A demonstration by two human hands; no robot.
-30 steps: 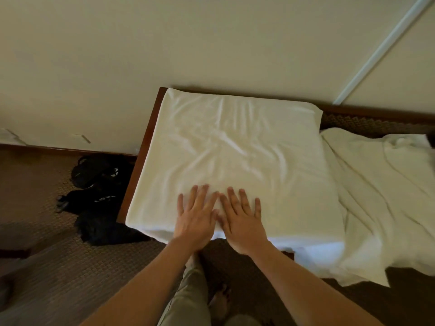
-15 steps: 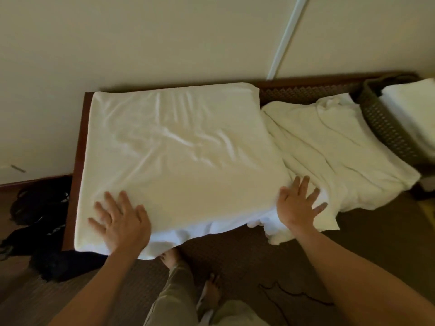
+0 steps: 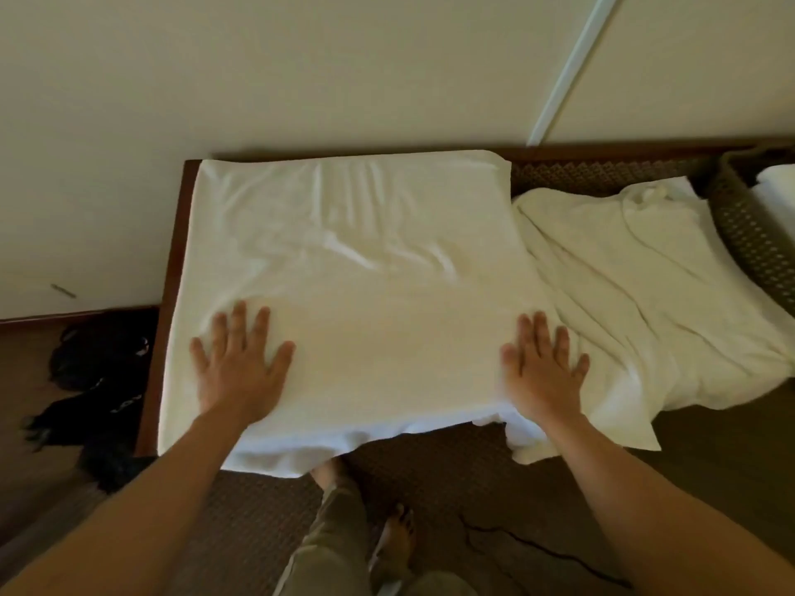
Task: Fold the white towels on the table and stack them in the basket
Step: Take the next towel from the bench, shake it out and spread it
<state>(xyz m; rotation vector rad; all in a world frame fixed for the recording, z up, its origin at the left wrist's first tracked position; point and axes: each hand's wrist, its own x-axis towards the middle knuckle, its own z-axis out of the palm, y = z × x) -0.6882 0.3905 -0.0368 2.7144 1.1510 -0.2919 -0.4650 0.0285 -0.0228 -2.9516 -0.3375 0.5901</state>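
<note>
A white towel (image 3: pixel 357 268) lies folded over and spread flat on the left end of the dark wooden table (image 3: pixel 174 260), its near edge hanging over the front. My left hand (image 3: pixel 238 363) presses flat on its near left part, fingers spread. My right hand (image 3: pixel 542 372) presses flat on its near right edge. A second white towel (image 3: pixel 636 294) lies rumpled to the right, partly draped off the table. The dark woven basket (image 3: pixel 748 234) stands at the far right with a folded white towel (image 3: pixel 778 187) inside.
The cream wall runs right behind the table. Black shoes or bags (image 3: pixel 99 380) lie on the carpet to the left. My bare feet and trouser legs (image 3: pixel 344 535) are below the table edge, with a black cord (image 3: pixel 537 548) on the floor.
My hands started together at the towel's near middle and slid apart to its left and right sides. The view shifted right, bringing the basket into sight.
</note>
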